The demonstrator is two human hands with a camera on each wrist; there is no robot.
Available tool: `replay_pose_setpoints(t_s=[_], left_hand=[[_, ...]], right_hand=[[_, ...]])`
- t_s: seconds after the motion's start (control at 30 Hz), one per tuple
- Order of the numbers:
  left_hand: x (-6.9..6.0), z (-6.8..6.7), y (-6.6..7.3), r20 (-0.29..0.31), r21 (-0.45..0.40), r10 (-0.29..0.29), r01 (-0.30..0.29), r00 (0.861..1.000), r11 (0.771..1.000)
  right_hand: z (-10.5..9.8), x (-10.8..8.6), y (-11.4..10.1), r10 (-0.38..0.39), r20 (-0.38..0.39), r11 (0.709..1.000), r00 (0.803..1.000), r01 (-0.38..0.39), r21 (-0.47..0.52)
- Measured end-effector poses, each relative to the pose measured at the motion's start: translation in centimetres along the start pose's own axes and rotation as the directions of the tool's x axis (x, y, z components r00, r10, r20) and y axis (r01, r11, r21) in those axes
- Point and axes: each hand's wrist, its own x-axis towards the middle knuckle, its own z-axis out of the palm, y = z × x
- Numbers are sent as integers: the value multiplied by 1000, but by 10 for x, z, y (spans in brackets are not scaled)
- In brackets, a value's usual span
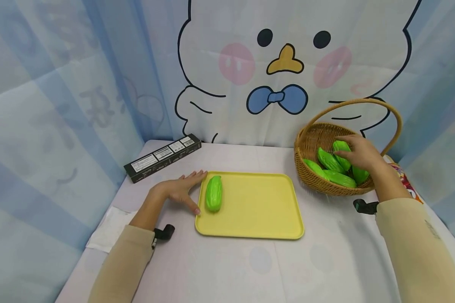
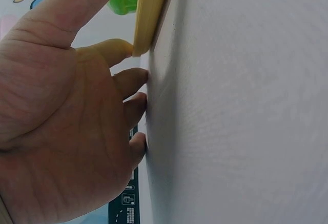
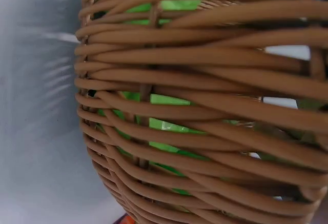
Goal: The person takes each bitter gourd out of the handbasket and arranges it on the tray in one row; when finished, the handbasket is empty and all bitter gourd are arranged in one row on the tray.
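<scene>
A yellow tray (image 1: 258, 206) lies on the table with one green, ridged toy vegetable (image 1: 214, 193) near its left end. My left hand (image 1: 180, 190) spreads at the tray's left edge; the index fingertip and thumb touch the rim, and the other fingertips meet the tabletop in the left wrist view. Over at the right, my right hand (image 1: 360, 152) reaches into a wicker basket (image 1: 307, 141) and holds a green toy vegetable (image 1: 340, 146) between thumb and fingers. Several similar vegetables lie around it. The basket's weave (image 3: 205, 55) hides the right hand in the right wrist view.
Behind the left hand is a long black box (image 1: 163, 158) with white labels. A white cloth or tissue (image 1: 111, 227) lies by the left forearm. Beside the basket, partly covered by the right arm, is a red packet (image 1: 405, 181). The basket's handle (image 1: 349, 102) arches high above it.
</scene>
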Motion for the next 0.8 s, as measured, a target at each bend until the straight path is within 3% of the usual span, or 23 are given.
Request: replay_pose_setpoints(t_s=[0.37,0.57,0.8], left_hand=[[1,1,-2,1,-1,4,-4,1000,1000],[1,2,-2,2,-12,-4,4,1000,1000],[1,1,-2,-3,-5,0,0,1000,1000]], right_hand=[[5,10,6,25,83,996,996,-18,-90],[10,15,7,91,103,974,990,-67,-217],[12,14,7,128,114,962,985,-96,-254]])
